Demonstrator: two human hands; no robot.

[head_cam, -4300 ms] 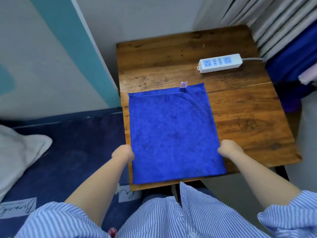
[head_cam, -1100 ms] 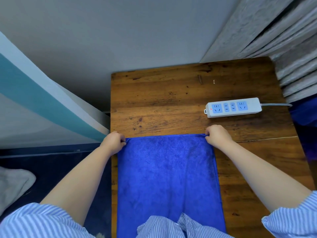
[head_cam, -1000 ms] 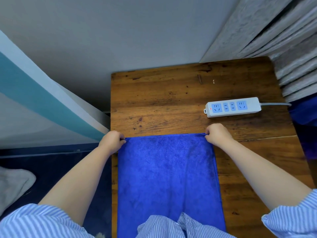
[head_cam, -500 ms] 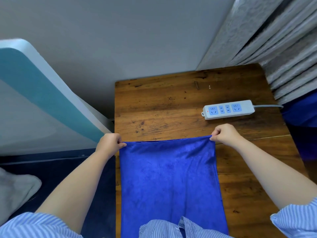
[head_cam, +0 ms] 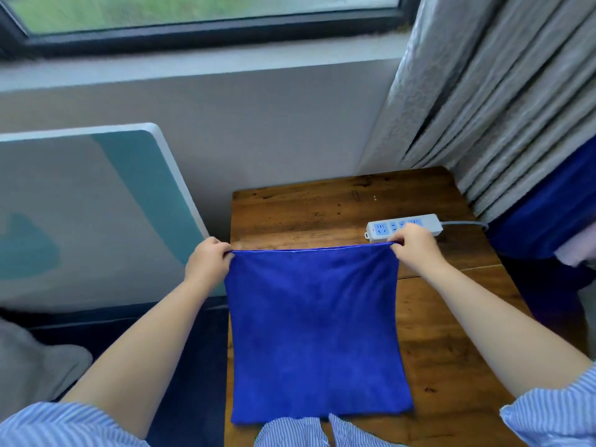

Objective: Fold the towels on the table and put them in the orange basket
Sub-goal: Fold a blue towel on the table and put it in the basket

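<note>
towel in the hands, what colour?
Solid royal blue towel, no pattern visible; the head view, the only one, shows it.

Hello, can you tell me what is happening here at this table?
A person in a striped shirt is folding a blue towel at a wooden table. The left hand and the right hand each pinch one far corner and hold that edge stretched tight and raised, while the near part hangs toward the person. A white power strip lies just behind the right hand. No orange basket is in view.
</note>
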